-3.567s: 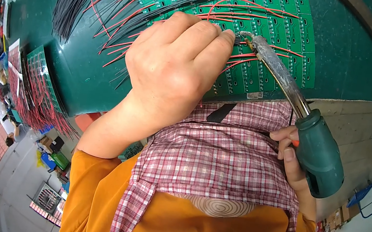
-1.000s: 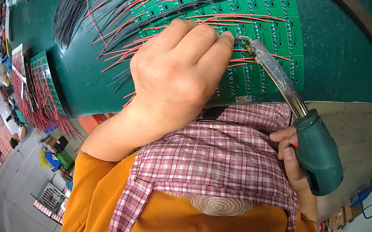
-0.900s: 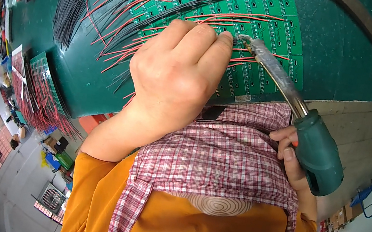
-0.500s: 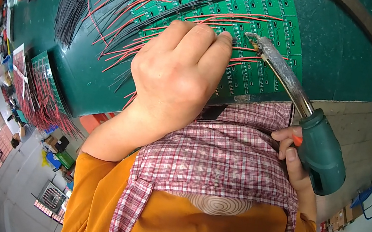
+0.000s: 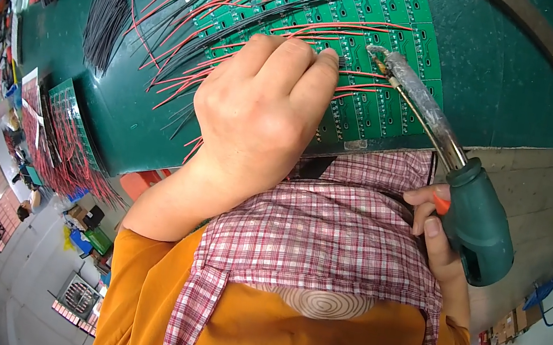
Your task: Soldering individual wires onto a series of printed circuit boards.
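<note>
A green panel of circuit boards (image 5: 423,62) lies on the table, with rows of red wires (image 5: 381,25) and black wires (image 5: 305,3) running leftward from it. My left hand (image 5: 258,107) rests over the panel's near part, back of the hand up, fingers curled closed. Its fingertips are hidden, so what they pinch cannot be made out. My right hand (image 5: 432,228) grips a soldering iron (image 5: 480,225) by its thick green handle, with an orange trigger by the fingers. The iron's metal shaft slants up and left, its tip over the panel just right of my left fingers.
A bundle of loose black wires (image 5: 105,23) lies on the green table (image 5: 517,88) to the left. Another wired board stack (image 5: 68,130) sits at the table's left edge. A dark curved strip (image 5: 534,33) lies at the far right. A checked apron (image 5: 325,232) borders the near edge.
The panel and my left hand appear slightly farther left in the view. The iron's tip now stands a little farther right over the panel. Both hands keep their grip.
</note>
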Available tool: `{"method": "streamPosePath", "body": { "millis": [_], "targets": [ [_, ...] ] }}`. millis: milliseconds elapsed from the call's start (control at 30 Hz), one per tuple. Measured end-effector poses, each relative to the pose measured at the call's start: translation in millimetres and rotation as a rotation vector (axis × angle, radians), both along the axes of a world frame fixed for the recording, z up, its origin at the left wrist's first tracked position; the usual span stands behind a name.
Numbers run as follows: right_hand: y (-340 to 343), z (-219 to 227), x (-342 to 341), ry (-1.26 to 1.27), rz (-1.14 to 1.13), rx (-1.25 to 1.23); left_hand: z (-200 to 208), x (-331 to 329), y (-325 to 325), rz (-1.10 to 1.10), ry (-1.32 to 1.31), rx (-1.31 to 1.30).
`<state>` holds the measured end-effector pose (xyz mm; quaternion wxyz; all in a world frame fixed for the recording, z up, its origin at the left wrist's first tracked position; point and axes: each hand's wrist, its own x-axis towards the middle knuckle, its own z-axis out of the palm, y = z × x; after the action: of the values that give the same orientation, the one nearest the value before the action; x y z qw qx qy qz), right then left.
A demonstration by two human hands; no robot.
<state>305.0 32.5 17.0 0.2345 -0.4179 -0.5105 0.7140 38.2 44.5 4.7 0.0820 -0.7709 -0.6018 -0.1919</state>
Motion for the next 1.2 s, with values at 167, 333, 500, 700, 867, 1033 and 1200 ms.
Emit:
{"method": "streamPosePath", "body": {
  "millis": [167, 333, 500, 700, 867, 1033, 1200],
  "targets": [
    [2.3, 0.5, 0.0, 0.021, 0.016, -0.049, 0.6, -0.4, -1.3, 0.015, -0.004, -0.019],
    [-3.5, -1.7, 4.9, -0.065, 0.014, 0.122, 9.5, -14.9, -3.6, 0.025, -0.454, -0.074],
    [0.1, 1.2, 7.7, -0.106, 0.057, 0.071, 6.3, -2.4, 5.4, -0.055, -0.268, -0.077],
    [-2.2, -0.4, 1.8, -0.095, 0.037, 0.043, -3.0, 4.6, 9.2, -0.054, -0.162, 0.000],
    [1.6, 4.1, 0.1, -0.172, 0.048, 0.105, -1.6, 6.8, 9.5, -0.051, -0.106, 0.012],
    [-0.9, 3.9, 2.2, -0.036, -0.032, 0.021, -2.5, 6.7, 9.5, -0.052, -0.099, 0.020],
    [3.0, 7.3, 6.3, -0.096, 0.032, 0.044, 1.1, 9.1, 9.0, -0.035, -0.085, -0.011]
  ]
}}
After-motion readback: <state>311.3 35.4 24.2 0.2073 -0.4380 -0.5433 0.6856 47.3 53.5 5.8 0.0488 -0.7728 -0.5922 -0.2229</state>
